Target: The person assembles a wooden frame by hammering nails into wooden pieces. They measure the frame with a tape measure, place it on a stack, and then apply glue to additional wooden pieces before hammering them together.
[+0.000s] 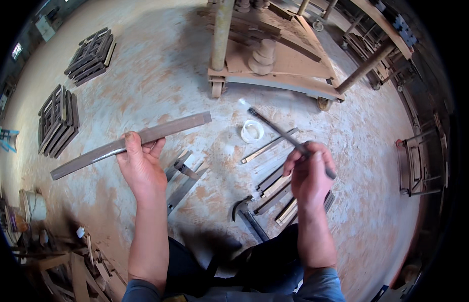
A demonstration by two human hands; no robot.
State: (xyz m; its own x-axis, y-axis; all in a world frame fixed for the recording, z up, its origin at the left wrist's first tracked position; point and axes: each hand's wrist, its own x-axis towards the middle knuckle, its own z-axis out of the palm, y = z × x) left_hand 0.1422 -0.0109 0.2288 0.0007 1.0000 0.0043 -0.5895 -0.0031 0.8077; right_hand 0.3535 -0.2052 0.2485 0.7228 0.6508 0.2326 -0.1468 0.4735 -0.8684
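Observation:
My left hand [143, 168] grips a long, slightly curved dark wooden slat [181, 124] near its middle, thumb on top, the slat tilting up toward the right. In my right hand [312, 176] is a thin dark-handled brush [275, 128], its white-coated tip pointing up and left, away from me. The tip is beyond a small white tub [261, 135] with whitish stuff inside, on the floor. Under and beside my right hand lie several dark wooden strips [271, 200] with pale ends. A claw hammer [252, 221] rests just in front of my legs.
Between my arms, joined dark wood pieces [184, 189] lie on the floor. Ahead stands a wheeled cart [275, 83] with wood on its shelf. Stacked dark frames [58, 121] sit at the left, scrap wood [81, 277] at the lower left, and a wheeled rack [418, 168] at the right.

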